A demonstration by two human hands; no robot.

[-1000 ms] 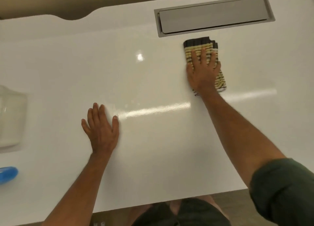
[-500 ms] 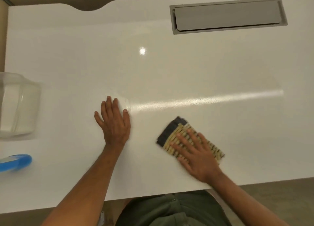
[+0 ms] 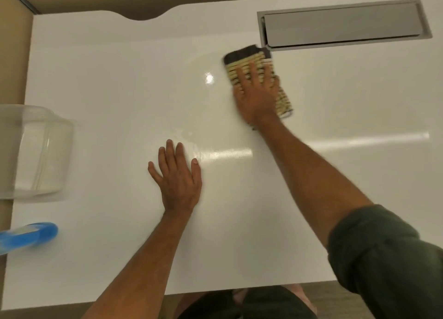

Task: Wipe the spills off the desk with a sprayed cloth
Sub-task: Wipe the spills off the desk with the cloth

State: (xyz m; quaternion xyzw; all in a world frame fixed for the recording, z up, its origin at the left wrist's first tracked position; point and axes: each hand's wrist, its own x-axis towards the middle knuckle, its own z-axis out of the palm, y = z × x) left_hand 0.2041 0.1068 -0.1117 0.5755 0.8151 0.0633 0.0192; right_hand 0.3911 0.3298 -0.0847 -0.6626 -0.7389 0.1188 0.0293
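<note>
A folded yellow cloth with dark stripes and a dark end (image 3: 242, 57) lies flat on the white desk (image 3: 119, 90), just below the left end of the grey cable hatch. My right hand (image 3: 257, 93) presses flat on the cloth with fingers spread, blurred by motion. My left hand (image 3: 177, 177) rests palm-down on the desk near the middle, fingers apart, holding nothing. A faint wet smear (image 3: 189, 141) shows just beyond the fingertips of my left hand.
A clear plastic container (image 3: 33, 150) stands at the left edge. Below it lies a blue spray bottle (image 3: 31, 237), partly cut off. The grey metal cable hatch (image 3: 342, 23) is set into the back right. The desk's near edge runs above my lap.
My right hand has slid the cloth from the near edge up and to the right, back to the hatch. My left hand stays planted on the desk.
</note>
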